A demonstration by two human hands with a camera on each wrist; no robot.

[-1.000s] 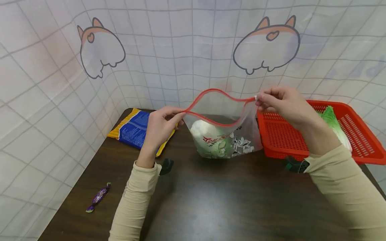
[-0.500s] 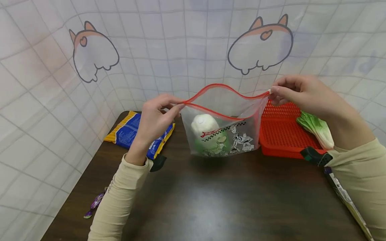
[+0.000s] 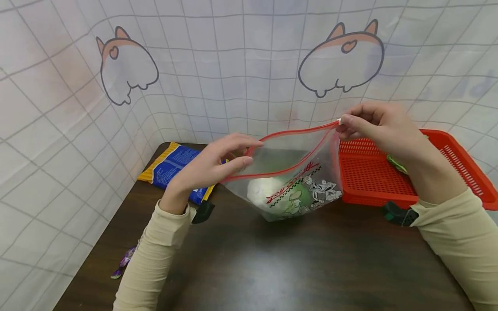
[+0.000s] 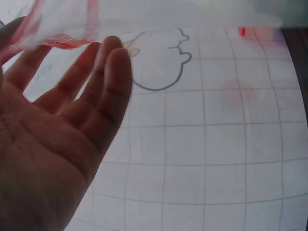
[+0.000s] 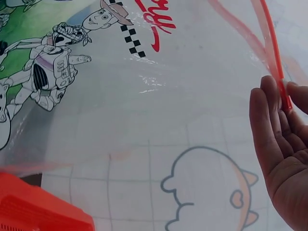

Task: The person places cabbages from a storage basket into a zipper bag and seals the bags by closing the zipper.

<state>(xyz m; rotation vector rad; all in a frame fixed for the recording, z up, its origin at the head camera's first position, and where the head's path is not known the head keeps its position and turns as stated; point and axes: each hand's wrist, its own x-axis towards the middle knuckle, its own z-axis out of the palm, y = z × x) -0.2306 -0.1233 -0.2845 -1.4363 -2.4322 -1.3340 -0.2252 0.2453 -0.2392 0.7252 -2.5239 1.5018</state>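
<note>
A clear zip bag (image 3: 327, 188) with a red-edged mouth and cartoon print hangs between my hands. Through its side shows a rounded white-and-green vegetable (image 3: 260, 190), like a cabbage. My right hand (image 3: 383, 127) pinches the bag's upper right corner, by a small white piece, between thumb and fingers. At the mouth's left end is my left hand (image 3: 214, 162), thumb and fingers spread apart with the red edge between them. The left wrist view shows its fingers (image 4: 115, 82) nearly straight beside the plastic. The bag's mouth gapes, and its left side sags lower than the right.
On the right stands a red plastic basket (image 3: 373, 172) holding a leafy green vegetable (image 3: 397, 164), mostly behind my right wrist. A blue-and-yellow packet (image 3: 173, 162) lies at the back left. My left sleeve partly covers a purple wrapped candy (image 3: 126, 259) on the dark table (image 3: 311, 268).
My left hand has loosened its pinch on the bag's left corner, and its fingers have spread. The bag's left side has dropped and tilted; the right hand still pinches its corner.
</note>
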